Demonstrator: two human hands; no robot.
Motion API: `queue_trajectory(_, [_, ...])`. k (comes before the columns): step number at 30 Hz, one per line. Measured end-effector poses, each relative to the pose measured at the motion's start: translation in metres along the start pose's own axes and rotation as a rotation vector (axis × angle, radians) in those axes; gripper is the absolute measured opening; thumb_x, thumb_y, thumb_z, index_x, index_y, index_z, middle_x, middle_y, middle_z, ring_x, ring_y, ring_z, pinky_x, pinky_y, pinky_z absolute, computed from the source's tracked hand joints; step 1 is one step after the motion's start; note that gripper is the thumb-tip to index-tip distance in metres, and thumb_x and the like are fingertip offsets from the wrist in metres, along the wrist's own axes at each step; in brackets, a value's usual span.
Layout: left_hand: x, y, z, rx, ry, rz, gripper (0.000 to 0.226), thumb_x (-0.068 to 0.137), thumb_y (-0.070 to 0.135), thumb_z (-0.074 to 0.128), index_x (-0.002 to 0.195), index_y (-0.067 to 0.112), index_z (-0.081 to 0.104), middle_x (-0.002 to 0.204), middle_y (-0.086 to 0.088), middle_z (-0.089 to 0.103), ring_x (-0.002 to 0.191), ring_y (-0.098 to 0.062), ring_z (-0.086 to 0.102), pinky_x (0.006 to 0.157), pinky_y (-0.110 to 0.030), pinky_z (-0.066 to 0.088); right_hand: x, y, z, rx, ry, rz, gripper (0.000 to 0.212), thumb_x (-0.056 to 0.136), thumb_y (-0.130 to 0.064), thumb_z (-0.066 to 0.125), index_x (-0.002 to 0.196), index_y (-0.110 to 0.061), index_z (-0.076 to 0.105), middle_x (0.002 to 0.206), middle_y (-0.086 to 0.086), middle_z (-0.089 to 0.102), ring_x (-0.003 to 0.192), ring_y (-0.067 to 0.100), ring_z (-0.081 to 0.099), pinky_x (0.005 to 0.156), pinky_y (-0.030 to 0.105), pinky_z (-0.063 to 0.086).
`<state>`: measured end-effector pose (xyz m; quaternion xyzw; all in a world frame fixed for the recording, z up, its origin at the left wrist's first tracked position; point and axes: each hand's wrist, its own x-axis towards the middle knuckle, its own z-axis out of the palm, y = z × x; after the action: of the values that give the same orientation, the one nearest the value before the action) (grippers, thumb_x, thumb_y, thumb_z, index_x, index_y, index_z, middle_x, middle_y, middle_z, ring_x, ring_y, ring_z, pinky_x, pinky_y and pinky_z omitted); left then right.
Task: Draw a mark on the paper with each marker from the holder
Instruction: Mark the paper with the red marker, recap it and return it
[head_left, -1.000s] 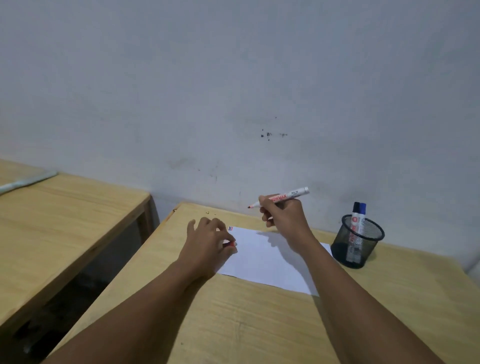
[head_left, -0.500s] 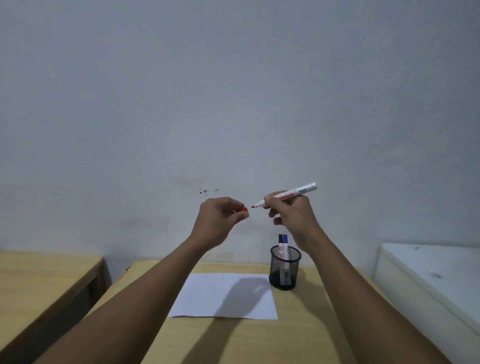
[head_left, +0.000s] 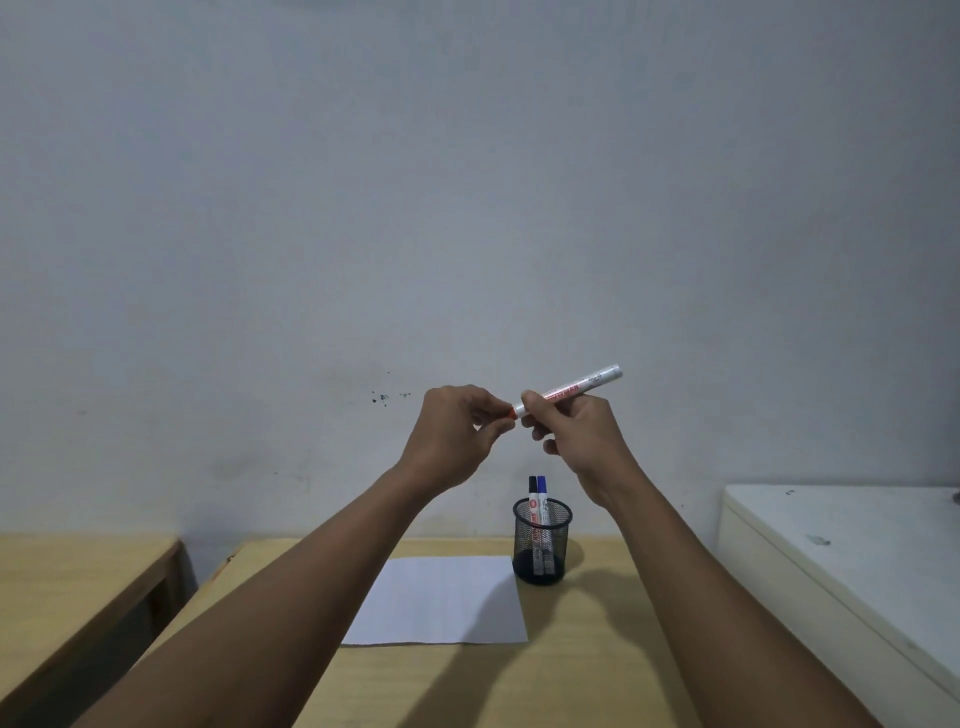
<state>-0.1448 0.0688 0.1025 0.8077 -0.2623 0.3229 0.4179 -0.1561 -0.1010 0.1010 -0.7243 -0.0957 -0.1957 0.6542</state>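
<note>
Both hands are raised in front of the wall, above the table. My right hand (head_left: 576, 431) grips a white marker with red lettering (head_left: 576, 387), its rear end pointing up to the right. My left hand (head_left: 454, 434) pinches the marker's red cap (head_left: 512, 413) at the marker's front end; the tip is hidden. Below, a white sheet of paper (head_left: 441, 600) lies on the wooden table (head_left: 587, 649). To the paper's right stands a black mesh holder (head_left: 542, 540) with a black-capped marker (head_left: 533, 491) and a blue-capped marker (head_left: 542, 491) upright in it.
A second wooden table (head_left: 67, 582) stands at the left, separated by a gap. A white cabinet top (head_left: 852, 545) is at the right. The grey wall (head_left: 467, 208) rises just behind the table.
The view tilted up and the hands rose off the paper. My left hand brought the red cap to the marker's tip; the bare tip seen before is now covered.
</note>
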Motion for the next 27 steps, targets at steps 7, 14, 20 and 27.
queue_trajectory(7, [0.003, -0.007, 0.008, 0.093, 0.027, 0.073, 0.012, 0.087, 0.018, 0.075, 0.098, 0.015, 0.08, 0.091, -0.001, 0.077, 0.073, -0.014, 0.069, 0.074, -0.04, 0.06, -0.001, 0.029, 0.019, 0.172, 0.298, 0.292, 0.078, 0.076, -0.056, 0.083, 0.135, -0.012, 0.059, 0.126, 0.008, 0.064, 0.11, 0.023, 0.065, 0.087, 0.035, 0.05])
queue_trajectory(14, [0.013, -0.015, 0.027, 0.049, -0.028, -0.096, 0.016, 0.088, 0.022, 0.073, 0.104, 0.022, 0.076, 0.082, 0.018, 0.069, 0.077, -0.006, 0.068, 0.08, -0.035, 0.058, 0.002, 0.047, 0.011, -0.343, 0.248, -0.003, 0.03, 0.085, -0.048, 0.076, 0.112, -0.039, 0.068, 0.12, -0.017, 0.062, 0.107, 0.008, 0.061, 0.108, 0.051, 0.038])
queue_trajectory(20, [0.028, -0.027, 0.057, -0.074, -0.024, -0.183, 0.021, 0.087, 0.026, 0.075, 0.107, 0.022, 0.076, 0.091, 0.01, 0.077, 0.079, -0.006, 0.069, 0.082, -0.038, 0.059, 0.027, 0.067, -0.004, -0.519, 0.055, -0.106, 0.008, 0.086, -0.038, 0.075, 0.083, -0.04, 0.068, 0.083, -0.023, 0.073, 0.082, 0.004, 0.068, 0.097, 0.054, 0.051])
queue_trajectory(27, [0.001, -0.081, 0.092, 0.243, -0.374, -0.283, 0.056, 0.083, 0.056, 0.069, 0.13, 0.026, 0.062, 0.13, 0.004, 0.065, 0.118, -0.018, 0.06, 0.099, -0.044, 0.05, 0.055, 0.113, -0.021, -0.6, 0.055, -0.035, 0.057, 0.094, -0.016, 0.069, 0.141, -0.036, 0.044, 0.086, -0.01, 0.067, 0.088, 0.023, 0.069, 0.09, 0.052, 0.056])
